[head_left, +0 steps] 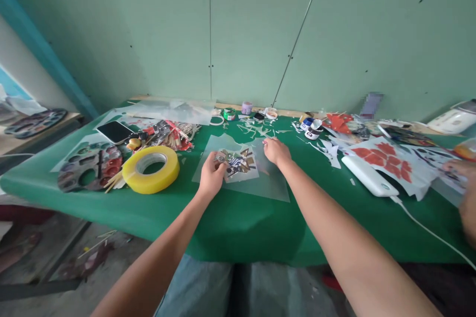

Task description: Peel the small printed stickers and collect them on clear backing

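Observation:
A translucent sheet (273, 189) lies in front of me, with a small cut-paper picture (243, 161) in brown, black and white on it. My left hand (212, 174) is at the picture's left edge, its fingers curled and closed; what they pinch, if anything, is hidden. At the sheet's upper right, my right hand (277, 151) is closed round something small. Only a reddish end shows by its fingertips, too small to name. Thin white paper scraps (256, 130) are strewn just beyond both hands.
On the left are a yellow tape roll (169, 171), a paint palette (70, 173) and a phone (114, 132). Small paint jars (313, 131) stand at the back. To the right lie a white power bank (368, 176) with its cable and red-patterned paper (388, 158). Another person's hand (459, 168) is at far right.

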`<state>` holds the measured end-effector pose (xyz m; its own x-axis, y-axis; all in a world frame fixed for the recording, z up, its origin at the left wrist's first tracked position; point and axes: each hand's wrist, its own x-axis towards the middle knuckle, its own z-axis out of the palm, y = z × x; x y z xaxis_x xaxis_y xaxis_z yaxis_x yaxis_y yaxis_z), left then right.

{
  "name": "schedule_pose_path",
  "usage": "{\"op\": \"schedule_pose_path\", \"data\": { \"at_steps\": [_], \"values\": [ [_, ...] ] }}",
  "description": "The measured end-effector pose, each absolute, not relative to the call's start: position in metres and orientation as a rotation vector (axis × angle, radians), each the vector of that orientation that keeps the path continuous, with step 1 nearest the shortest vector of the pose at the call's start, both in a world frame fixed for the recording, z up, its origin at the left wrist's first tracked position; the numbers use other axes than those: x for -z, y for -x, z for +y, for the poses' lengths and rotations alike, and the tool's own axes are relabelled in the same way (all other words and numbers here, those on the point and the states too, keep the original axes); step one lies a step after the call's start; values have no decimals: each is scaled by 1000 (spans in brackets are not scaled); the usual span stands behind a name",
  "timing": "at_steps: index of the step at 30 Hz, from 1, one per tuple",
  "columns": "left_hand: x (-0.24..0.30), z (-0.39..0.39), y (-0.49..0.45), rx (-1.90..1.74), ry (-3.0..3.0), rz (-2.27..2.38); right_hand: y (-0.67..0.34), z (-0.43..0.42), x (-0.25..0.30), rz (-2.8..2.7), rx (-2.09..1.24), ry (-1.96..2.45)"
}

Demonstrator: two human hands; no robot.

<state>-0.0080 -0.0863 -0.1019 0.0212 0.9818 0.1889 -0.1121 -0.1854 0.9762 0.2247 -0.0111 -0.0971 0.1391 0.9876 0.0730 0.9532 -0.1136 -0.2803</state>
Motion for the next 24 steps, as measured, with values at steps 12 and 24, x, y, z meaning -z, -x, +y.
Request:
{"op": "schedule_pose_path", "data": {
  "at_steps": [12,24],
  "values": [
    [106,-83,10,-1301,-1269,1066,-218,-6,91,-1580,-29,1912],
    [99,-84,13,-1487,-1037,914,-185,-81,94,-1627,-526,1377]
  ]
}}
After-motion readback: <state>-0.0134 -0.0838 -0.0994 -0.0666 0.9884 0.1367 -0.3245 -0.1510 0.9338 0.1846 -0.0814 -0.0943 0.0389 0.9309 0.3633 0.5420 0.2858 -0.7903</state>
